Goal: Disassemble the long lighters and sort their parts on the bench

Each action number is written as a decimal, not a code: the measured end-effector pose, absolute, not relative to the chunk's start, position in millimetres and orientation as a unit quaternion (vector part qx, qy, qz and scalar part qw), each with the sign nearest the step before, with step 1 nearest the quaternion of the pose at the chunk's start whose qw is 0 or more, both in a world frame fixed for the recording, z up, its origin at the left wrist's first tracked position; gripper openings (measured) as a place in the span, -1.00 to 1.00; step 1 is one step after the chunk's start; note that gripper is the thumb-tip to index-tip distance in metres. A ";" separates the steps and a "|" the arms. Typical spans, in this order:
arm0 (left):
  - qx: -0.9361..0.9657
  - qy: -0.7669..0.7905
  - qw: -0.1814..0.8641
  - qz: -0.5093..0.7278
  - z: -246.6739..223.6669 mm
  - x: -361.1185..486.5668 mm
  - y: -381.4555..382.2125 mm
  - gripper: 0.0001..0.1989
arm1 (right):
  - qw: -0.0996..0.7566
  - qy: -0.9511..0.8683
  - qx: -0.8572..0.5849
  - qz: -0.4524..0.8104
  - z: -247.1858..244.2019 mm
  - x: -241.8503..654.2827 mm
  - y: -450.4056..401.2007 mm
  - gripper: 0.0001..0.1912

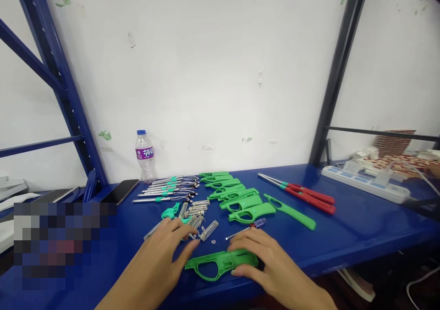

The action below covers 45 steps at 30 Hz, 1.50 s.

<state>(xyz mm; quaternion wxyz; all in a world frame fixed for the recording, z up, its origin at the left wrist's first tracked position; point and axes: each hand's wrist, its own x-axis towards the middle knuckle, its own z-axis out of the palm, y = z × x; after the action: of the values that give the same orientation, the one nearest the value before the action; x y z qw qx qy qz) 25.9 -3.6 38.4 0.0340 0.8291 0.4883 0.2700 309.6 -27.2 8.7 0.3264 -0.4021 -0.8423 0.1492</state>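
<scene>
A green plastic shell half, its inner side up, lies near the table's front edge. My right hand is closed round its wide right end, thumb in front and fingers behind. Over the small parts left of centre, my left hand has its thumb and forefinger near each other; what they touch, if anything, is too small to tell. Clear fuel tanks, small metal bits and teal pieces lie around its fingertips. Behind my right hand rests a screwdriver.
Several green shells and metal rods with wires lie in rows behind. Two red lighters and a power strip sit to the right. A bottle and a black phone are back left.
</scene>
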 end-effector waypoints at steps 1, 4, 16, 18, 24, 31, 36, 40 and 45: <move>0.834 0.483 0.037 0.265 37.8 24.9 -5.6 -0.74 | 0.333 -0.844 -0.403 0.120 10.1 316.8 -25.0 -0.72; 0.839 0.481 0.032 0.252 37.1 19.0 -8.6 -0.74 | 0.385 -0.814 -0.435 0.000 11.8 358.7 -12.2 -0.74; 0.836 0.503 0.049 0.213 44.0 4.0 -9.8 -0.68 | 0.286 -0.647 -0.700 -0.100 -30.2 481.5 7.5 -0.50; 0.834 0.504 0.048 0.221 43.9 2.6 -9.0 -0.68 | 0.311 -0.628 -0.705 -0.110 -21.0 482.3 3.5 -0.44; 0.812 0.524 0.029 0.255 50.4 3.0 -11.5 -0.67 | 0.423 -0.671 -0.608 -0.023 12.8 448.4 -33.0 -0.33; 0.816 0.526 0.073 0.231 59.1 5.1 -30.6 -0.56 | 0.318 -0.819 -0.459 0.134 10.6 350.5 -36.5 -0.49; 0.826 0.522 0.156 0.143 42.7 3.3 -25.4 -0.59 | 0.267 -0.841 -0.435 0.179 4.9 326.5 -34.5 -0.50; 0.822 0.523 0.199 0.105 46.1 14.2 -21.1 -0.69 | 0.284 -0.843 -0.425 0.169 3.0 328.7 -35.9 -0.62; 0.823 0.521 0.203 0.105 56.0 28.1 -23.1 -0.84 | 0.292 -0.847 -0.416 0.155 1.1 329.3 -32.5 -0.68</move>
<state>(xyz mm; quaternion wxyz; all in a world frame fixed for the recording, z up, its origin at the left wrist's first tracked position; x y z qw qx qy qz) 28.1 -23.1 56.0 0.2033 0.8225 0.5208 0.1045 329.3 -32.5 1.1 0.2923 -0.4162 -0.8470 0.1548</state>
